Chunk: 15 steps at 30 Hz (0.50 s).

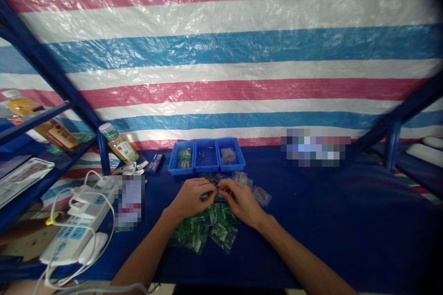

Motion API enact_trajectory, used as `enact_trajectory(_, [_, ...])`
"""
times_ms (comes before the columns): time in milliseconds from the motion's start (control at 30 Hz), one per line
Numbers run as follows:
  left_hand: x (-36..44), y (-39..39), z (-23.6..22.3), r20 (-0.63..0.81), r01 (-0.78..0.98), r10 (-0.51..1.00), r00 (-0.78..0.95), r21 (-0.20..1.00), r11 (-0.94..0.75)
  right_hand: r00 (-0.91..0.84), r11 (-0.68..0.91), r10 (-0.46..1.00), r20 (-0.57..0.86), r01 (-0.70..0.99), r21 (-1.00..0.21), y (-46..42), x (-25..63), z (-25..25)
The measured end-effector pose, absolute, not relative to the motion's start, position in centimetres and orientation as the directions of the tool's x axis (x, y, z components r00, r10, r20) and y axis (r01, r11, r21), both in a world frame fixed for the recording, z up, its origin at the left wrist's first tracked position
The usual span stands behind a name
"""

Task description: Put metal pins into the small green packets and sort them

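My left hand point(191, 197) and my right hand point(242, 202) meet at the middle of the dark blue table point(346, 221), fingertips pinched together on a small part point(215, 191) too small to name. Under and in front of the hands lies a heap of clear bags holding green parts point(204, 230). A few more small clear bags point(261, 195) lie just right of my right hand. Behind the hands stand three joined blue trays point(206, 155) with small parts inside.
A white power strip point(78, 230) with plugs and white cables lies at the left. A bottle of yellow liquid point(119, 144) stands by a blue shelf post point(103, 152). A striped plastic sheet point(221, 69) hangs behind the table. Blue shelves flank both sides.
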<state>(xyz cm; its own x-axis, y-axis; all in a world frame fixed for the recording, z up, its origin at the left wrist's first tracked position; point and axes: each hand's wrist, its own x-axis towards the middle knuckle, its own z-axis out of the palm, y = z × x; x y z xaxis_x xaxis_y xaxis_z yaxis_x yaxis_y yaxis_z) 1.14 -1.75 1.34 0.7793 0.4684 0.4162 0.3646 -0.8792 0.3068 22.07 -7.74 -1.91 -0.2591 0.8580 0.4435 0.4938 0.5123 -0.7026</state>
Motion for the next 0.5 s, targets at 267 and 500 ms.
enact_trajectory(267, [1.17,-1.78,1.25,0.409,0.362,0.463,0.786,0.303,-0.882,-0.260,0.508,0.860,0.439,0.522,-0.685,-7.65,22.12,-1.86])
enact_trajectory(500, [1.05,-1.66,1.16,0.417,0.365,0.465,0.781,0.298,-0.882,-0.267,0.508,0.861,0.434,0.502,-0.699,-7.84,22.15,-1.68])
